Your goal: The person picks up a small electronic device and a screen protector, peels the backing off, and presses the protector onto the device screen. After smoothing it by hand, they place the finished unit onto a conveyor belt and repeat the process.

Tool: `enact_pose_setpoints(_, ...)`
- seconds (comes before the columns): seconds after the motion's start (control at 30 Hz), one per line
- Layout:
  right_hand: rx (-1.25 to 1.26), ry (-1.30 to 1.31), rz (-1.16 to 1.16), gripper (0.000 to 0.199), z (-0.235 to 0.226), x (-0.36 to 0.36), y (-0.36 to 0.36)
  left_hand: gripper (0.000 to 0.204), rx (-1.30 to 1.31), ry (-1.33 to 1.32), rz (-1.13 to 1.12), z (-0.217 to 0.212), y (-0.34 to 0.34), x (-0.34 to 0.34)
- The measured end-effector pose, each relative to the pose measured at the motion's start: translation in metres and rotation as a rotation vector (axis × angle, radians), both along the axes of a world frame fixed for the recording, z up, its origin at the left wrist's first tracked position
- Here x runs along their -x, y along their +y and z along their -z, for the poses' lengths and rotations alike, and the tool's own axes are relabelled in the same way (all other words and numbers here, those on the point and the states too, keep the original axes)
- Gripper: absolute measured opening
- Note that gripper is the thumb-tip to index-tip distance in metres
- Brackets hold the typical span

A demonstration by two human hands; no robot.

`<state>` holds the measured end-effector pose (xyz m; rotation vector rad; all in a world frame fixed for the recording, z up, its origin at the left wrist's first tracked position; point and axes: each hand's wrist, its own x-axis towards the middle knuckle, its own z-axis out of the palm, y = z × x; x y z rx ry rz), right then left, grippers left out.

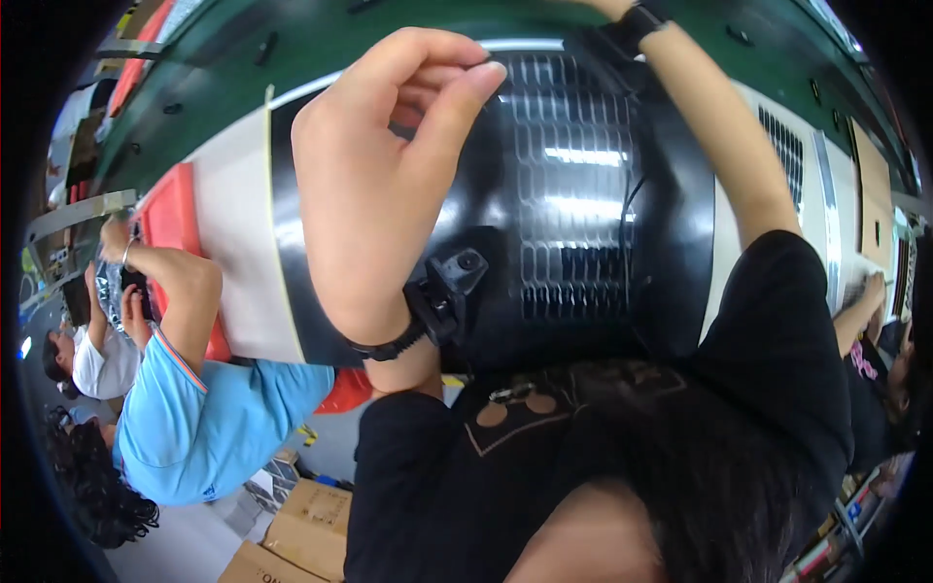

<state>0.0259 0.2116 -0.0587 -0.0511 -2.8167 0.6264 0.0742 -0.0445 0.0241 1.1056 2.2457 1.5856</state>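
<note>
My left hand (389, 175) is raised close to the camera, its fingers curled and the thumb tip pressed against the forefinger; I see nothing between them. A small black camera (452, 282) sits on a black strap on that wrist. Behind the hand stands a large glossy black panel (573, 194) with a mesh-patterned middle section that reflects ceiling lights. My right forearm (719, 136) reaches up across the panel's right side, with a black wristband (637, 24) at the top edge. The right hand itself is cut off by the upper edge.
A white surface (238, 243) with a red piece (170, 219) borders the panel on the left. There a person in a light blue shirt (194, 408) works with both hands. Another person's arm (860, 311) shows at the right. Cardboard boxes (306, 530) lie at lower left.
</note>
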Motion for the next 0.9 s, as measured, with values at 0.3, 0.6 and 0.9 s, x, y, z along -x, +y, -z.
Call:
enact_pose_setpoints(0.3,0.047,0.165,-0.212,0.023,0.050,-0.150,-0.026,0.019,0.380,0.315,0.460,0.066,-0.006,-0.072)
enact_pose_setpoints(0.6,-0.041,-0.230,-0.060,0.036,0.054,-0.164,-0.058,0.013,0.302,0.378,0.559,0.120,0.011,-0.099)
enact_pose_setpoints(0.9,0.007,-0.344,-0.077,0.036,0.048,-0.156,-0.051,0.012,0.267,0.397,0.514,0.066,-0.004,-0.104)
